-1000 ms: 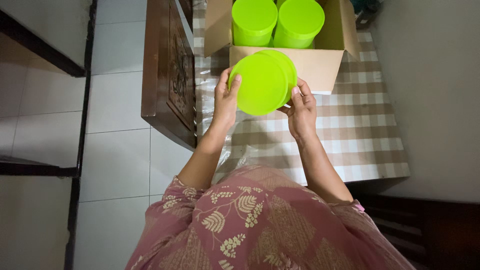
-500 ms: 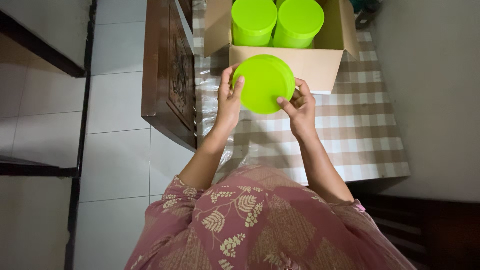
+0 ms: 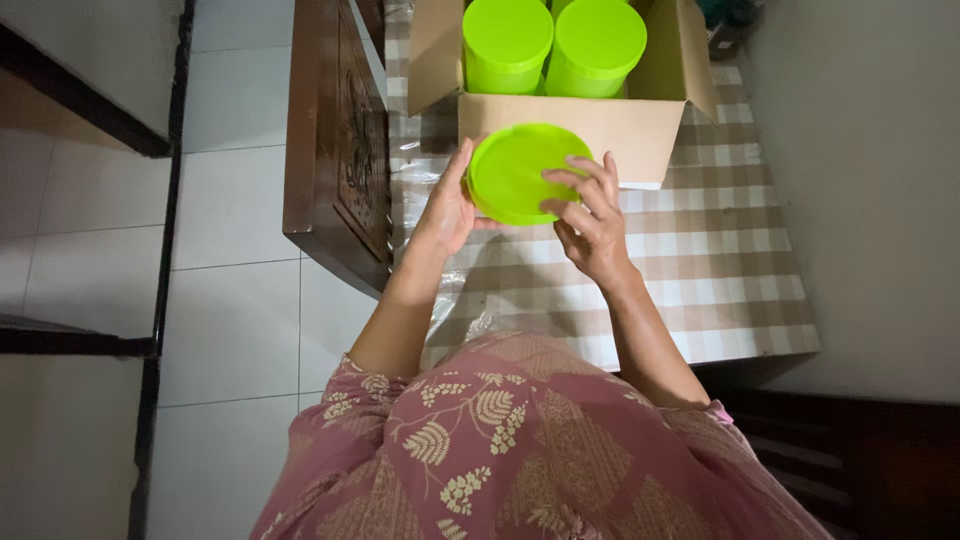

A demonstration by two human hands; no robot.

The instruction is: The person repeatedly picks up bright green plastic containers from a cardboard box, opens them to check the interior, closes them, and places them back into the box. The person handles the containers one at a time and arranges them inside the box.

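Note:
A round lime-green plastic container [image 3: 512,168] with its lid on is held just above the checked tablecloth [image 3: 700,250], in front of the cardboard box [image 3: 630,135]. My left hand [image 3: 447,210] cups its left side and underside. My right hand [image 3: 588,215] rests on the lid's right part, fingers spread across the top. Two more lime-green lidded containers [image 3: 507,40] [image 3: 598,42] stand upright side by side inside the open box.
A dark carved wooden chair back [image 3: 340,140] stands against the table's left edge. White floor tiles [image 3: 230,200] lie to the left. A grey wall [image 3: 860,180] runs along the right. The table's near edge is at my waist.
The lid, first held offset over the container, has come down onto it. The container has lowered and tipped flatter; my right fingers moved from the rim onto the lid's top.

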